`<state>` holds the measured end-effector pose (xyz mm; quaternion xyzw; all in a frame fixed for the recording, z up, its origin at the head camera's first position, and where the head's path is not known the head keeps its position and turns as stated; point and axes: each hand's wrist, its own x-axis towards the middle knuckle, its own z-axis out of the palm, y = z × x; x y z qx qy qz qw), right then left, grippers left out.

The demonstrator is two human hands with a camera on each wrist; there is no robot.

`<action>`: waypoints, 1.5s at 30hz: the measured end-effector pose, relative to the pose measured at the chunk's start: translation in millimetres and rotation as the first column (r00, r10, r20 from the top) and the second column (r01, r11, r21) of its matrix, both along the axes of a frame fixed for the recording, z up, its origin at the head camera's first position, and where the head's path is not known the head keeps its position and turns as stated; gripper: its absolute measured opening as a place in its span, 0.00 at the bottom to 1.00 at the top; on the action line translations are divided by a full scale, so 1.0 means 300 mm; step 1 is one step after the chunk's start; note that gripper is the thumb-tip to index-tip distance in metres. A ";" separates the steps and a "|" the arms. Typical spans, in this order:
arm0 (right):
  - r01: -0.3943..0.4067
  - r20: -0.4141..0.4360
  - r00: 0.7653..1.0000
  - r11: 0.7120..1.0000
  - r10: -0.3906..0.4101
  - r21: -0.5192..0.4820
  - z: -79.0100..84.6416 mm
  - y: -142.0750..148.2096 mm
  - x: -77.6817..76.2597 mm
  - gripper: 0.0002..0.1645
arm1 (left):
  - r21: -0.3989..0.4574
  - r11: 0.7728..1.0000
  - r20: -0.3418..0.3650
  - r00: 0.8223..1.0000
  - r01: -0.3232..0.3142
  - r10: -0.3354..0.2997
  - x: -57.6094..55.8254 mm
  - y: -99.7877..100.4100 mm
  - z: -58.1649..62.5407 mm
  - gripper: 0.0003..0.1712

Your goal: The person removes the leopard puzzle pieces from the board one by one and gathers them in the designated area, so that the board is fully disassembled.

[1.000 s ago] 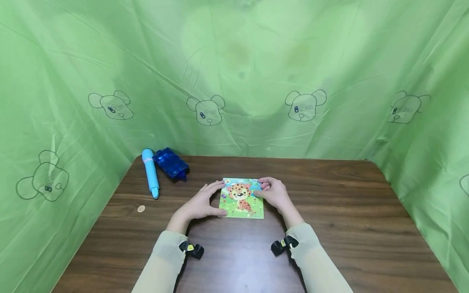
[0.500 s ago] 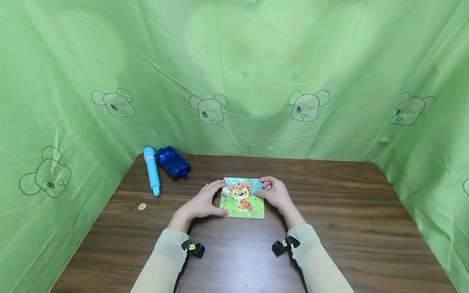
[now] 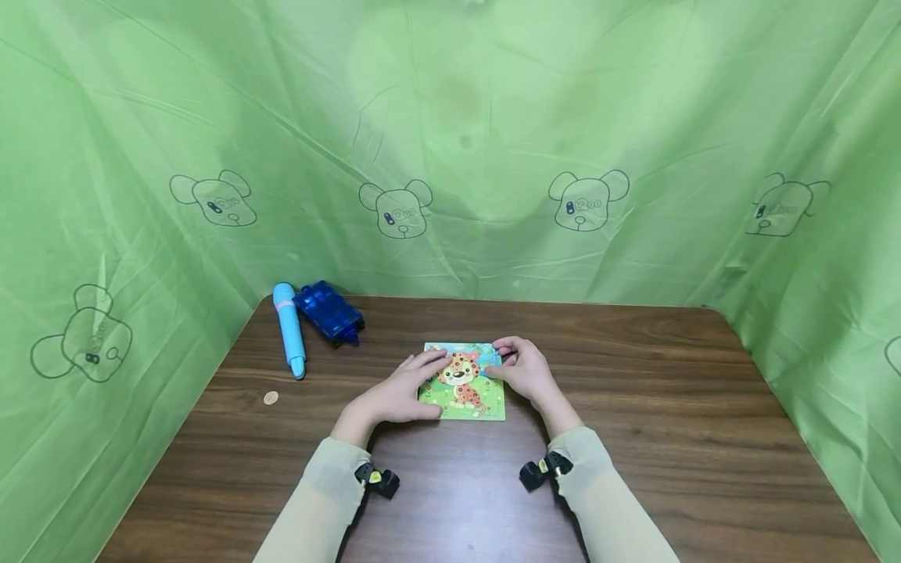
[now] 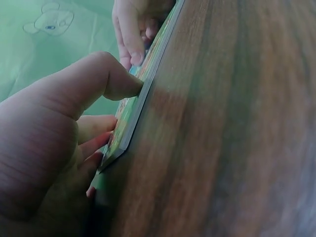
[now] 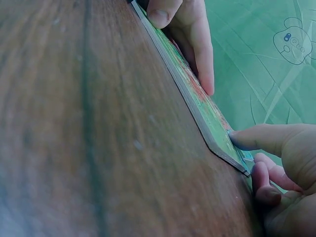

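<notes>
A square picture board (image 3: pixel 468 399) with a spotted leopard cub on green and blue lies flat on the table. My left hand (image 3: pixel 396 396) spans its left side, fingers extended over the upper left and thumb resting at the near edge. In the left wrist view that thumb presses the board's (image 4: pixel 129 116) edge. At the upper right corner, my right hand (image 3: pixel 524 371) grips the board, thumb on its face and fingers curled at the edge. In the right wrist view the curled fingers (image 5: pixel 266 180) sit right at the board's (image 5: pixel 197 106) corner.
A light blue microphone-shaped tube (image 3: pixel 290 332) and a dark blue translucent case (image 3: pixel 328 313) lie at the table's back left. Nearer is a small pale round disc (image 3: pixel 271 398). Green curtains (image 3: pixel 479 156) surround the brown wooden table (image 3: pixel 655 407).
My left hand has shifted slightly right, its fingers now reaching further over the picture. The right hand holds nearly the same place at the corner.
</notes>
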<state>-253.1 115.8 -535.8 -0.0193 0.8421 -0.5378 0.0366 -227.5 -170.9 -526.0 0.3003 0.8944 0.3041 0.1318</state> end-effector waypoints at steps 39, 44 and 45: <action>-0.048 -0.007 0.999 0.992 0.047 -0.120 -0.014 0.012 0.004 0.30 | 0.028 0.999 0.011 0.999 -0.033 0.033 -0.021 0.000 -0.025 0.56; -0.054 0.000 0.999 0.981 0.055 -0.187 -0.016 0.022 -0.008 0.24 | 0.031 0.999 0.003 1.000 -0.031 0.031 -0.026 -0.002 -0.027 0.56; -0.055 0.003 0.998 0.976 0.057 -0.209 -0.014 0.028 -0.011 0.23 | 0.034 0.999 0.000 1.000 -0.030 0.030 -0.028 -0.002 -0.029 0.56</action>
